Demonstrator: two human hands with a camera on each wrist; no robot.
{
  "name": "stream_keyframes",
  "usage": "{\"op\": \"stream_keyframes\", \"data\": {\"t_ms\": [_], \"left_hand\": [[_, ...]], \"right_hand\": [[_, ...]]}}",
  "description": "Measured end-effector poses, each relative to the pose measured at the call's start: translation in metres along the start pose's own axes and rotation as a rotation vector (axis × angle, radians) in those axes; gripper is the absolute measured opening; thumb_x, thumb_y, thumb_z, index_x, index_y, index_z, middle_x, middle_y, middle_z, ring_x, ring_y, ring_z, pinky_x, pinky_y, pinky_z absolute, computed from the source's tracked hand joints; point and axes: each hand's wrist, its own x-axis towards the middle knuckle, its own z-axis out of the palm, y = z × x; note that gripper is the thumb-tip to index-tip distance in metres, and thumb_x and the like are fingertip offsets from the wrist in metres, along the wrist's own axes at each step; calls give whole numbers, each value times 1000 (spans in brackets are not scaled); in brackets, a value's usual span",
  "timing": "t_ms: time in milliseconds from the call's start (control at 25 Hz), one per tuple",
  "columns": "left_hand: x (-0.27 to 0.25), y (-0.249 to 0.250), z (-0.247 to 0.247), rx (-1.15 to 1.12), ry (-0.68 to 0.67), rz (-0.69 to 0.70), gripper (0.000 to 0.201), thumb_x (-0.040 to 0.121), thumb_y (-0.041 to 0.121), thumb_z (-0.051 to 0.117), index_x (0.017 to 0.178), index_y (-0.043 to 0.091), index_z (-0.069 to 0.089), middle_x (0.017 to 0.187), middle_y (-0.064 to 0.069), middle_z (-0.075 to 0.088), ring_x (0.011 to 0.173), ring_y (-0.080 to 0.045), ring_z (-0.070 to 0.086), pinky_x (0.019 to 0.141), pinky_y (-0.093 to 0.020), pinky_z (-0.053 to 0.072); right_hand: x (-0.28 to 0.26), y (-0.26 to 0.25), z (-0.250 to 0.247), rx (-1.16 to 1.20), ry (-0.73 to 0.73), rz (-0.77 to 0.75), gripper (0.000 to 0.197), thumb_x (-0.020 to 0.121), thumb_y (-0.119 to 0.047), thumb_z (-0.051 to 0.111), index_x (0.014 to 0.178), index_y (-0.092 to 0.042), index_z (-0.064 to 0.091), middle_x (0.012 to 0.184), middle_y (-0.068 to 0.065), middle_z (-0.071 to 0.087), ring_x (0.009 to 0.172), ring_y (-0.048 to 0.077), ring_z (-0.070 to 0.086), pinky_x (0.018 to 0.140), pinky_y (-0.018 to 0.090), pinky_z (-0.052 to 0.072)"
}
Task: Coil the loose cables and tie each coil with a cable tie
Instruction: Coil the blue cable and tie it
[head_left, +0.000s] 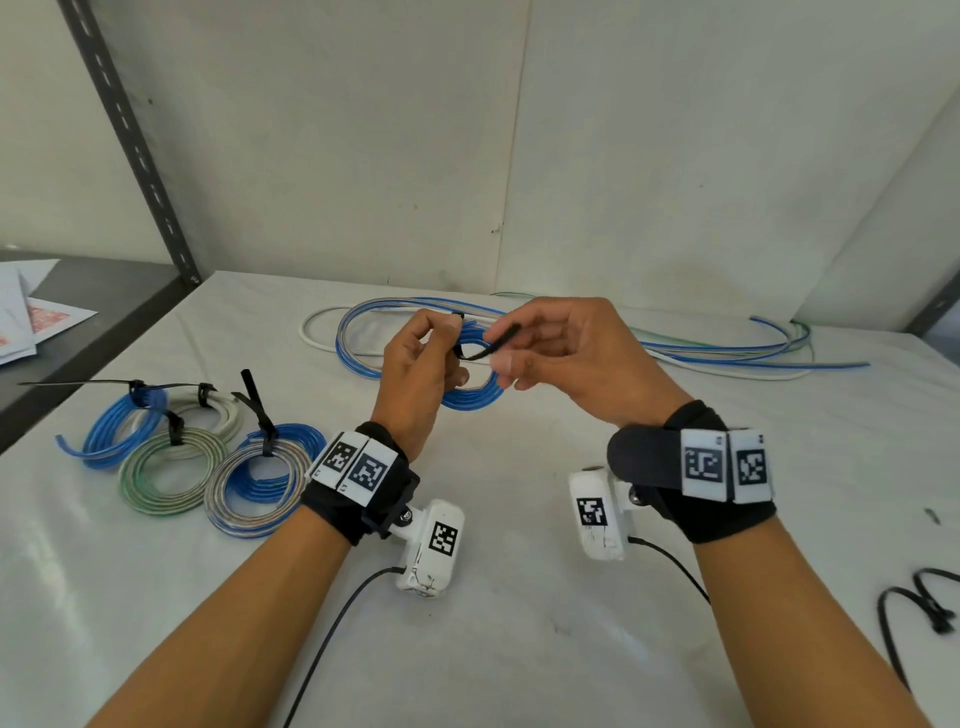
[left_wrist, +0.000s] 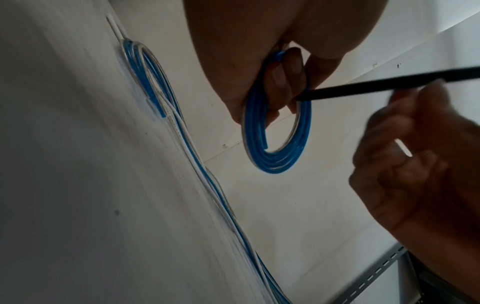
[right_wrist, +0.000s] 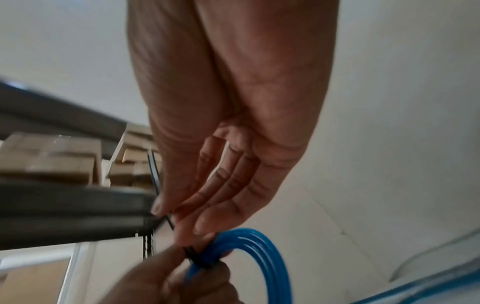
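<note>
Above the white surface (head_left: 519, 519), left hand (head_left: 415, 374) grips a round glossy blue cable coil (left_wrist: 275, 162); right hand (head_left: 566, 353) fingers pinch a flat black plastic tie (left_wrist: 389, 84).

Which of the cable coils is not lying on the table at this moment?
The all-blue coil, which the left hand grips in the air. The tied coils lie flat at the table's left.
</note>
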Motion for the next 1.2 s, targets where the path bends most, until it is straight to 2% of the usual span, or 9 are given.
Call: {"op": "stream_keyframes", "data": {"t_ms": [120, 200, 360, 520, 600, 760, 920, 1040, 1200], "left_hand": [[-1, 2, 1, 25, -42, 34, 20, 93, 28, 53, 74, 24, 59, 61, -2, 42, 56, -18, 35, 58, -24, 38], [-2, 4, 3, 50, -72, 76, 18, 97, 22, 52, 81, 18, 57, 60, 2, 45, 52, -12, 33, 56, -25, 36], [-5, 7, 7, 112, -141, 164, 22, 104, 28, 45, 93, 15, 59, 64, -21, 37, 54, -16, 28, 55, -30, 29], [-4, 4, 5, 122, -142, 155, 29, 104, 31, 43, 101, 7, 59, 57, 1, 34, 58, -23, 28, 61, -40, 29], [-4, 4, 5, 122, -150, 156, 25, 104, 31, 44, 98, 13, 60, 58, 2, 37, 61, -28, 28, 63, -43, 29], [-3, 5, 5, 129, -161, 169, 24, 103, 29, 44, 96, 13, 59, 60, -1, 38, 56, -17, 29, 57, -33, 29], [-4, 6, 4, 153, -215, 195, 21, 103, 29, 46, 92, 20, 60, 69, -25, 46, 58, -21, 30, 57, -34, 30], [-4, 8, 4, 123, -201, 181, 21, 102, 29, 47, 89, 26, 63, 67, -22, 45, 57, -17, 32, 58, -31, 32], [-3, 6, 5, 94, -210, 160, 23, 102, 31, 47, 89, 29, 65, 74, -35, 42, 56, -14, 32, 58, -27, 35]], "right_hand": [[3, 5, 10, -30, -6, -65, 10, 91, -9, 71, 100, -7, 75, 86, 15, 73, 71, 19, 67, 63, 28, 56], [5, 5, 13, -13, 67, -74, 12, 96, -15, 65, 93, -11, 76, 91, 21, 71, 70, 18, 63, 56, 26, 51], [4, 4, 10, 90, 156, 153, 29, 100, -20, 60, 73, -14, 70, 81, 9, 67, 60, 18, 47, 49, 23, 32], [4, 9, 8, 35, 55, 242, 29, 95, -24, 63, 69, -17, 71, 83, 15, 52, 73, 30, 24, 53, 25, 22], [4, 9, 9, 52, 55, 261, 28, 95, -25, 64, 70, -18, 73, 85, 14, 49, 77, 31, 22, 54, 26, 20], [5, 7, 8, 139, 70, 286, 26, 95, -22, 65, 71, -16, 75, 89, 15, 45, 76, 29, 21, 51, 24, 19], [3, 4, 6, 184, 73, 283, 39, 96, -21, 64, 58, -23, 72, 93, 16, 47, 64, 16, 26, 45, 19, 20], [4, 5, 6, 182, 55, 274, 41, 96, -19, 63, 56, -23, 69, 94, 16, 48, 62, 13, 29, 46, 20, 21], [4, 9, 5, 184, 57, 269, 39, 97, -20, 62, 59, -23, 69, 93, 16, 49, 62, 13, 31, 48, 21, 22]]}}
